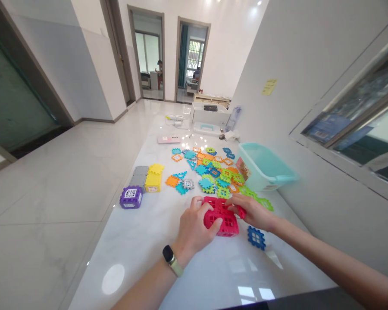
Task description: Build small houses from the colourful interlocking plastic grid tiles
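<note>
A red block (224, 221) built from interlocking window-patterned panels rests on the white table in front of me. My left hand (198, 224) grips its left side, thumb on the near top and fingers around the far edge. At its right far corner, my right hand (247, 211) is closed with bent fingers; a red piece (241, 212) shows beneath them, and whether it is loose or joined to the block I cannot tell. A dark blue window panel (256, 238) lies flat to the right, close to my right forearm.
Loose blue, green and orange panels (210, 170) spread beyond my hands. A turquoise bin (265, 165) stands by the right wall. Finished-looking purple (131, 197), yellow (153, 183) and grey (139, 176) blocks sit near the left edge. A pink box (168, 140) and white box (210, 114) lie farther back.
</note>
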Motion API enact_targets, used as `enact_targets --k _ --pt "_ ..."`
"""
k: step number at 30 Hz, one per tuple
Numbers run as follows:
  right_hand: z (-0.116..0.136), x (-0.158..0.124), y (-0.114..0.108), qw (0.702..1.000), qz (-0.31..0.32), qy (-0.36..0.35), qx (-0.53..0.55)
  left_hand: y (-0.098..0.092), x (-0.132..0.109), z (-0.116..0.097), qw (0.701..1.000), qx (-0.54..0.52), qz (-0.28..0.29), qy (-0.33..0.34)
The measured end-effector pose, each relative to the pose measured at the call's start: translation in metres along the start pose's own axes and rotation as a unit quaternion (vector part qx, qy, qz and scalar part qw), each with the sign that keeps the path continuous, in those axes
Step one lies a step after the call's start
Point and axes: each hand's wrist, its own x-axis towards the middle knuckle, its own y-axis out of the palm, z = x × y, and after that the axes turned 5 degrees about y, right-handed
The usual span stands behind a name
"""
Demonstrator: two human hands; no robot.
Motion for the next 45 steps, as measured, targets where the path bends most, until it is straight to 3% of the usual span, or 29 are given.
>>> enact_targets --k 3,7,11,17,23,28,31,38,45 --pt "0.007 -0.009 -0.002 0.998 -0.050 0.041 0.015 0.001 -0.002 -0.001 1.000 -0.022 -0.014 0.013" --pt "0.024 -0.017 0.002 0.990 -0.097 0.093 0.032 0.008 0.004 0.007 0.995 -0.057 -0.016 0.081" --pt "0.044 -0.017 0.006 0.989 -0.050 0.141 0.014 0.018 0.010 0.011 0.989 -0.072 0.038 0.123" --pt "0.055 -0.013 0.007 0.980 0.023 0.183 -0.070 0.024 0.006 0.004 0.993 -0.059 0.011 0.103" --pt "0.038 -0.012 -0.010 0.988 0.046 0.127 -0.076 0.016 0.007 0.010 0.988 -0.073 0.055 0.122" --pt "0.035 -0.012 -0.018 0.989 0.101 0.086 -0.067 0.011 0.009 0.012 0.984 -0.095 0.077 0.129" --pt "0.036 -0.012 -0.016 0.989 0.101 0.098 -0.046 0.013 0.008 0.011 0.983 -0.131 0.077 0.105" --pt "0.035 -0.017 -0.007 0.991 0.073 0.111 0.004 0.030 0.013 0.009 0.978 -0.179 0.080 -0.066" --pt "0.035 -0.015 -0.005 0.991 0.066 0.113 0.008 0.030 0.025 -0.003 0.982 -0.126 0.080 -0.114"
